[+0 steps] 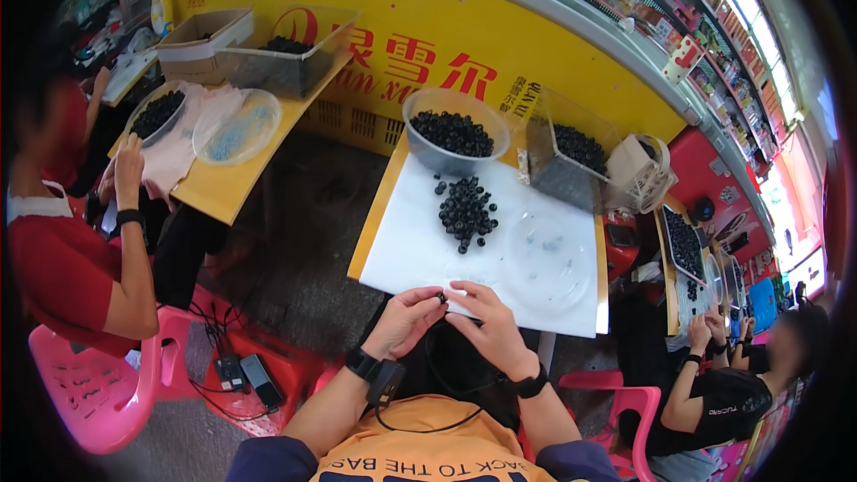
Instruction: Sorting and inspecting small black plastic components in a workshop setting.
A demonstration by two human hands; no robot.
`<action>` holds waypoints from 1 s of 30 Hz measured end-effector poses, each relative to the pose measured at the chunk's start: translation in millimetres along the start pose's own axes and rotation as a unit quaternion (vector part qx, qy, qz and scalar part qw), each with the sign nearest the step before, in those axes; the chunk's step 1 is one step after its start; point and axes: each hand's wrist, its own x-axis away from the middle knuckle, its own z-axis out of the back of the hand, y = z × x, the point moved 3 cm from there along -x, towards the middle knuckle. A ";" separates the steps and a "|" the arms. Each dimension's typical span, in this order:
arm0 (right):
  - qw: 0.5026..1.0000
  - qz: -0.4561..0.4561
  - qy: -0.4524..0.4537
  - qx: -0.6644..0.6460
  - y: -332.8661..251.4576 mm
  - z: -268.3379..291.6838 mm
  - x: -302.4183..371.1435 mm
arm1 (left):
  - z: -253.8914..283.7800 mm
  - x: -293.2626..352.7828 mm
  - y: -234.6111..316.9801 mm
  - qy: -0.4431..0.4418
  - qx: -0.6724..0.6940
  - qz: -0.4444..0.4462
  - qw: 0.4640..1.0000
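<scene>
My left hand [402,325] pinches a small, dark, round rubber-like piece [442,298] between thumb and fingertips, just off the near edge of the white-covered table [397,254]. Close beside it is my right hand [491,326], its thumb and forefinger apart around the left fingertips; I see nothing held in it. Ahead of my hands lies a loose pile of black, ring-like pieces [467,212]. Behind the pile stands a translucent round tub [415,147] full of the same pieces. A shallow clear plastic dish [558,290], with a few small bluish bits, rests right of the pile.
A clear rectangular bin [562,180] of black pieces and a pale basket [638,180] stand at the back right. People sit at tables on both sides. A red stool [241,366] with a phone and cables is at left, near pink chairs [98,384].
</scene>
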 end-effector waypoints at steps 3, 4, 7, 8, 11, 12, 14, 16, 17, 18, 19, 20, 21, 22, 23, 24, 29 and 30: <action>0.988 -0.130 0.064 -0.058 24.0 34.8 -34.4 | 0.4 -0.9 10.6 0.015 0.022 0.000 1.000; 0.984 -0.140 0.091 -0.059 42.0 46.6 -47.6 | 3.5 -1.2 12.9 0.012 0.036 0.000 0.999; 0.981 -0.138 0.122 0.057 110.4 75.2 -91.3 | 6.4 -0.2 22.3 0.001 0.076 0.006 0.997; 0.980 -0.144 0.108 0.083 132.1 77.5 -108.1 | 8.7 -0.1 23.8 -0.004 0.090 0.008 0.996; 0.973 -0.133 0.075 0.173 185.3 75.2 -148.1 | 7.8 -1.1 28.0 -0.007 0.117 0.017 0.993; 0.970 -0.108 0.068 0.207 200.3 70.3 -157.4 | 8.0 -1.7 28.3 -0.010 0.121 0.017 0.992; 0.967 -0.085 0.058 0.234 214.2 56.2 -172.4 | 11.1 -1.4 30.3 -0.006 0.126 0.015 0.992; 0.964 -0.120 0.017 0.236 219.1 44.0 -180.8 | 15.9 0.4 32.2 -0.002 0.129 0.010 0.992; 0.961 -0.138 -0.003 0.238 221.7 40.8 -183.1 | 17.2 -0.1 32.8 -0.002 0.131 0.010 0.991; 0.962 -0.133 0.002 0.239 223.0 37.6 -183.2 | 19.0 0.7 32.8 0.012 0.129 0.011 0.991; 0.962 -0.128 0.008 0.241 224.5 36.8 -181.9 | 19.5 0.3 33.2 0.008 0.133 0.010 0.991; 0.962 -0.124 0.014 0.244 226.1 37.9 -180.1 | 19.6 -0.8 33.1 0.003 0.138 0.010 0.990; 0.962 -0.120 0.021 0.246 225.9 37.9 -179.2 | 19.6 -0.8 33.1 -0.001 0.141 0.009 0.990; 0.961 -0.118 0.027 0.249 225.9 39.7 -178.0 | 19.1 -1.0 32.6 -0.006 0.136 0.010 0.991; 0.959 -0.116 0.035 0.254 226.0 43.4 -175.4 | 18.1 -1.7 31.7 -0.012 0.130 0.012 0.991; 0.959 -0.115 0.042 0.256 222.6 45.2 -173.4 | 17.5 -1.6 32.0 -0.016 0.123 0.013 0.992; 0.972 -0.160 0.088 -0.145 132.3 64.5 -147.2 | 2.3 -0.5 37.9 -0.013 0.138 -0.009 0.990; 0.955 -0.188 0.069 -0.219 118.2 64.9 -134.4 | -2.6 -3.3 40.5 -0.024 0.141 -0.011 0.990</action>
